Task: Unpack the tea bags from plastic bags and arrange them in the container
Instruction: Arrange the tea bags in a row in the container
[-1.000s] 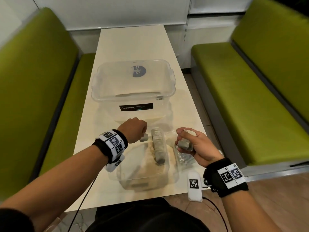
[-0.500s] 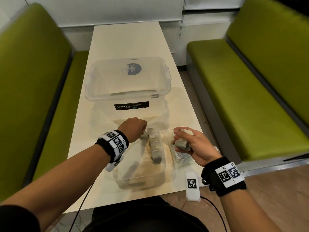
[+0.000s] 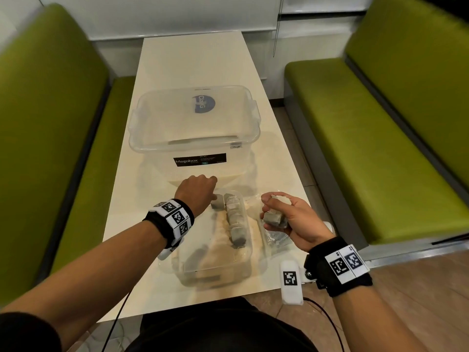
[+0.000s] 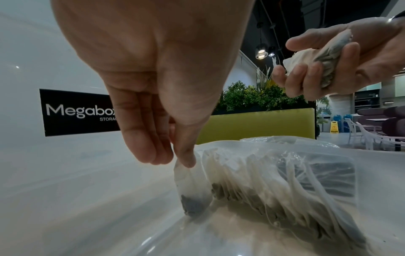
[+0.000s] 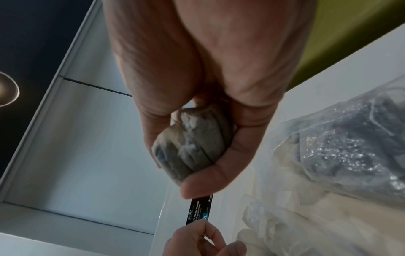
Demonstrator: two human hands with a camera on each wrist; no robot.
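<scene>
At left of centre in the head view, the left hand [image 3: 196,190] reaches over a small clear container [image 3: 215,250] on the pale worktop [image 3: 193,62], its fingers [image 4: 186,155] pinching 1 tea bag [image 4: 194,190] beside a row of tea bags [image 3: 236,219]. Right of centre, the right hand [image 3: 291,222] curls around a bundle of tea bags [image 3: 274,219] above a plastic bag [image 3: 276,237].

Cream table [image 3: 193,59], green benches [image 3: 380,138], large Megabox bin [image 3: 142,133]
</scene>
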